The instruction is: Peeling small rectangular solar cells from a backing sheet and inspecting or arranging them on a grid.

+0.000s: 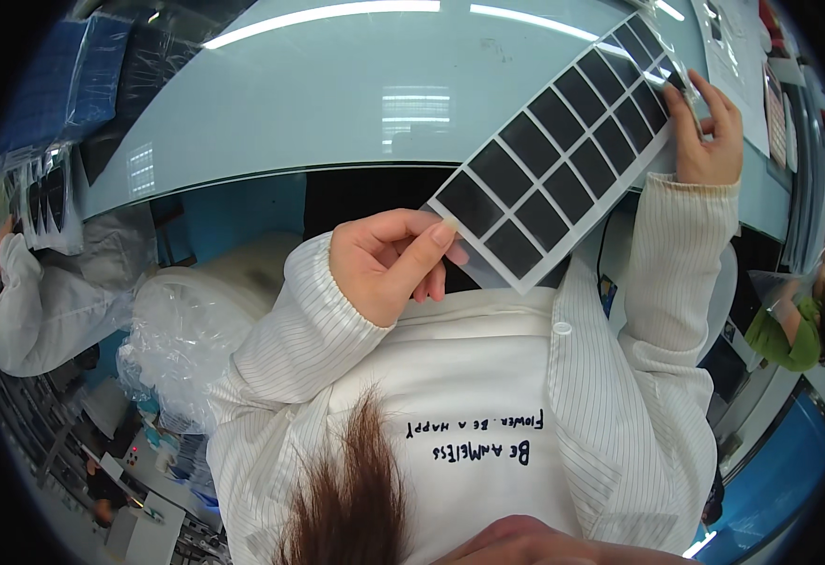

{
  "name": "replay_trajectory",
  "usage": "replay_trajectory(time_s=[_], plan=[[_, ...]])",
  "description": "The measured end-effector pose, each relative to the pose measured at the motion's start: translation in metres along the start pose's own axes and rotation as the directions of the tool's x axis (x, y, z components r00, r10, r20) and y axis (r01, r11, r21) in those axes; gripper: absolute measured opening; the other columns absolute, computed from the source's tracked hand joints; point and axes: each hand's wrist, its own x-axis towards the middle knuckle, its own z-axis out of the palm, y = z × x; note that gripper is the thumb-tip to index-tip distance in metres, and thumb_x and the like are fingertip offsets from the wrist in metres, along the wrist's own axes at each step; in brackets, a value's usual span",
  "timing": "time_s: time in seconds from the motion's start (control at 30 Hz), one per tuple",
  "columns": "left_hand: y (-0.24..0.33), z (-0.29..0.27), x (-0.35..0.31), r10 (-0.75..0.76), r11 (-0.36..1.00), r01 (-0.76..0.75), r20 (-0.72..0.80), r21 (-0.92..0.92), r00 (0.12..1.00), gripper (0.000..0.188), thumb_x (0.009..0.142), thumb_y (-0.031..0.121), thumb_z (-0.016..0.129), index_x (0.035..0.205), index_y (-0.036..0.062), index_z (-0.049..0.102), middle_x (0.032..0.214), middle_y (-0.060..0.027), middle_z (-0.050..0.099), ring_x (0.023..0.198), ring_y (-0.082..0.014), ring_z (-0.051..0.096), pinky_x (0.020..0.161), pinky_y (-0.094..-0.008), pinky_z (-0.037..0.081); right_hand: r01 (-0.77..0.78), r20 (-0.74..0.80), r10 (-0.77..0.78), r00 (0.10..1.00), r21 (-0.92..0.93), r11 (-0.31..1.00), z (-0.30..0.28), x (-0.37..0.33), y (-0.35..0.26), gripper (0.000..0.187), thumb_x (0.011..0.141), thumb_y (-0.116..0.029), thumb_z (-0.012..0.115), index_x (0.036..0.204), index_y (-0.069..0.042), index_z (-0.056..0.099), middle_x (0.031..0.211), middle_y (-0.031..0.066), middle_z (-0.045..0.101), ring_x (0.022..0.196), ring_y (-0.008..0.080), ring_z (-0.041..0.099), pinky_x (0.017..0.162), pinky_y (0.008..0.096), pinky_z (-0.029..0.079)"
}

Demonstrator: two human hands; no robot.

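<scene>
Sheet (555, 151) of dark rectangular pads, two columns wide on a white backing, is what I see held between both hands above the front edge of the pale blue-grey bench (318, 104). Its long axis runs on the diagonal, from about 7 o'clock near the chest up toward 1 o'clock at the far end. The near short edge points down toward the body; the far short edge points out across the bench.

My left hand (389, 264) sits at the lower end, just left of centre. Its fingers (431, 247) are closed on the sheet's near corner, thumb on top and the other fingertips curled under the backing, so the corner is pinched.

My right hand (709, 132) is up at 2 o'clock, and its fingers are closed on the far end of the sheet, the fingertips lapping over the edge beside the last pads. The grip there is partly hidden by the hand itself.

Both sleeves (676, 264) are white with fine stripes. Clear plastic bags (186, 330) bulge at 9 o'clock beside the left elbow. Another person in a white coat (36, 301) stands at the far left edge, and papers (742, 47) lie on the bench at the upper right.
</scene>
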Motion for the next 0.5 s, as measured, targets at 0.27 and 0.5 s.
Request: replay_trajectory(time_s=[0.27,0.5], plan=[[0.001,-0.008,0.002,-0.001,0.999,-0.001,0.054,0.041,0.999,0.022,0.096,0.015,0.055,0.089,-0.0031,0.065,0.077,-0.0103,0.066,0.052,-0.0117,0.056,0.048,-0.0231,0.043,-0.235,0.347,0.019,0.938,0.593,0.770,-0.058,-0.034,-0.056,0.038,0.089,-0.011,0.066,0.123,-0.001,0.052,0.098,0.0032,0.055,0.081,0.0054,0.051,0.069,0.0191,0.041],[-0.002,-0.022,0.007,0.151,0.970,-0.162,0.075,0.180,0.986,0.022,0.093,0.017,0.060,0.094,-0.0045,0.066,0.076,-0.0094,0.066,0.074,-0.0121,0.062,0.067,-0.0242,0.050,0.160,0.451,-0.462,0.764,0.561,0.812,-0.066,-0.057,-0.125,0.019,0.086,0.005,0.057,0.106,0.004,0.056,0.087,0.0097,0.056,0.073,0.0153,0.054,0.066,0.0233,0.043]])
